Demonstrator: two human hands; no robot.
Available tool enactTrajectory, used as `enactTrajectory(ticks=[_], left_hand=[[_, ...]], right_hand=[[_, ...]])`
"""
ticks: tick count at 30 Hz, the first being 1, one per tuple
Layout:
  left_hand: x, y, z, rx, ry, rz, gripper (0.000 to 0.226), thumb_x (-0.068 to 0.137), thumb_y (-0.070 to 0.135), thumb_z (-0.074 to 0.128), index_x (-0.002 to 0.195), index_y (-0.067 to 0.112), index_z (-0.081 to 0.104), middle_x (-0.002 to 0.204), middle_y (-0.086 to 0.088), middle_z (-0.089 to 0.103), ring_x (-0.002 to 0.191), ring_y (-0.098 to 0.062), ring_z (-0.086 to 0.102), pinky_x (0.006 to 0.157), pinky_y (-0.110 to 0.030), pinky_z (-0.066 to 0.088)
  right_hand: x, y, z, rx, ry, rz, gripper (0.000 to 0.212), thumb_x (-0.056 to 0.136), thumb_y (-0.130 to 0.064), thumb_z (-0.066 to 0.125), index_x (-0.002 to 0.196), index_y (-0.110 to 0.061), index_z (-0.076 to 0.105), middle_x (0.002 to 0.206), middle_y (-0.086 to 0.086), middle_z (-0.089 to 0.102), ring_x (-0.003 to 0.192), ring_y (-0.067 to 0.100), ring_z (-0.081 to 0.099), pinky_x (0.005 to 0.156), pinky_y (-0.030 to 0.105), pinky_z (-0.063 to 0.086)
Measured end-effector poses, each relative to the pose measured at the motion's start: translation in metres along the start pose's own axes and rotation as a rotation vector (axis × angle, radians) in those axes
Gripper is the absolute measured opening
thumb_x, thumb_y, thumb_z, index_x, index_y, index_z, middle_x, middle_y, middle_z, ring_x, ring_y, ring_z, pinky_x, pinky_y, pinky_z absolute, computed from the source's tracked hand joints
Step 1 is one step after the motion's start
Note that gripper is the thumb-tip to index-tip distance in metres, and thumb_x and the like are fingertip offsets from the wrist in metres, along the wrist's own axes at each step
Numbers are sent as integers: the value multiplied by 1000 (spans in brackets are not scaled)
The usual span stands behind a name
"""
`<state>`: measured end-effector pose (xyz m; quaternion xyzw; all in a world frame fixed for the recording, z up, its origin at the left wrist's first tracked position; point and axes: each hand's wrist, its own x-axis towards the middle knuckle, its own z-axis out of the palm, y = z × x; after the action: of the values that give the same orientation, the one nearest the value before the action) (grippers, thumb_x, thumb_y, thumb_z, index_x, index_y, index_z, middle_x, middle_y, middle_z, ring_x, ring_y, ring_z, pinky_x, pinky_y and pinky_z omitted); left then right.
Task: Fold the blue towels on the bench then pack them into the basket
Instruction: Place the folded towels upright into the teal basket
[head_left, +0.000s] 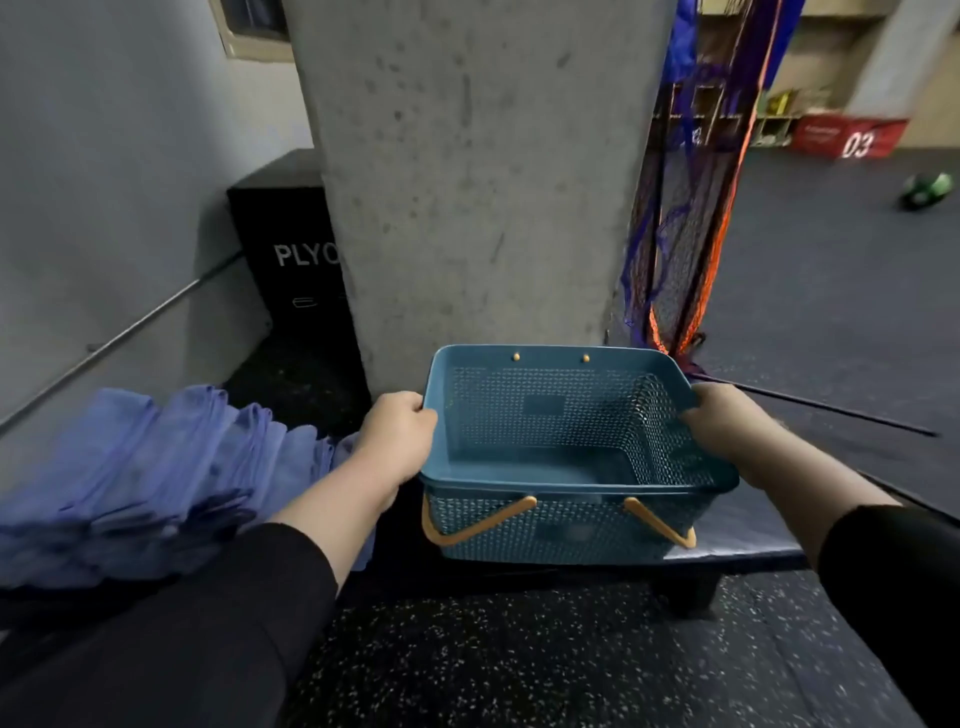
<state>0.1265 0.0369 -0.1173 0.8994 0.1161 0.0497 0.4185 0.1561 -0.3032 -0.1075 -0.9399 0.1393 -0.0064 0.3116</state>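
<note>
My left hand (397, 436) and right hand (719, 423) clamp the basket (571, 467) rims on the bench (753, 540); blue towels (145, 467) left, concrete pillar (478, 182) behind, speckled floor (519, 660).

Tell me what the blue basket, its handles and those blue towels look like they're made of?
The basket, held by both hands, looks like moulded plastic: matte teal, smooth rim, walls pierced with a regular mesh pattern. Its handles are smooth and tan; plastic or wood, I cannot tell which. The towels look like soft cloth, perhaps microfibre: they lie heaped in limp, rumpled folds without shine.
</note>
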Motion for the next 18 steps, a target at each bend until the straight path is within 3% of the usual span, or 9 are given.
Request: enactTrajectory(ticks=[3,7,10,12,14,18], left_hand=[[12,-12,16,-56,9,-41,28,94,14,51,67,8,54,65,-8,56,61,-25,51,58,-33,33],[14,-12,23,-130,44,-39,29,97,21,48,81,-2,57,68,-14,54,62,-22,47,58,-34,30],[4,-13,17,-176,58,-15,42,105,38,43,72,12,47,67,-3,50,64,-20,46,59,-35,33],[-2,-23,5,-238,135,-8,37,104,45,42,75,25,51,77,3,65,73,-21,61,70,-39,52],[-12,-36,-14,-215,218,13,25,105,43,44,84,35,56,86,8,71,78,-19,68,77,-45,57],[-23,-59,-54,-205,292,37,16,105,30,50,112,27,64,81,8,73,78,-14,69,80,-44,56]], right_hand=[[19,0,8,-87,5,-27,22,93,-5,53,109,-4,68,102,18,71,92,36,66,74,36,49],[30,-4,10,-134,0,-17,24,96,-6,49,114,-3,65,92,13,64,80,31,58,68,33,40],[25,-11,7,-188,23,-21,27,98,-20,56,118,-4,62,99,15,64,87,33,59,73,36,45],[11,-23,4,-210,165,-136,36,98,-35,58,122,-8,59,115,17,64,102,37,60,85,43,50],[-11,-51,5,-89,320,-338,41,99,-37,58,130,-10,59,127,16,60,113,36,58,95,45,46],[-72,-132,23,188,264,-582,33,99,-37,58,125,-17,65,117,-3,66,99,11,61,86,29,45]])
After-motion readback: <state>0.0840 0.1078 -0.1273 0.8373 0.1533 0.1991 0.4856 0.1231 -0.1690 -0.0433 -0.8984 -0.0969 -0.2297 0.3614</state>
